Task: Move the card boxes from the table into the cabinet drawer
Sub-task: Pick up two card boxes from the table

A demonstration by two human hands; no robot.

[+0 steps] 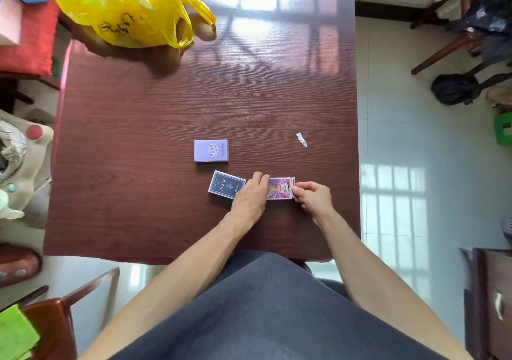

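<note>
Three card boxes lie on the dark wooden table (166,104). A lilac box (211,150) lies flat near the middle. Below it sits a dark blue box (225,184), slightly turned. To its right is a colourful purple-and-red box (279,189). My left hand (250,196) rests on the left end of the colourful box and partly covers the blue box's right edge. My right hand (311,196) pinches the right end of the colourful box, where its flap looks open.
A yellow plastic bag (130,7) lies at the table's far left corner. A small white paper scrap (301,139) lies to the right. A dark cabinet with a metal handle (496,304) stands at the lower right. Chairs and bags surround the table.
</note>
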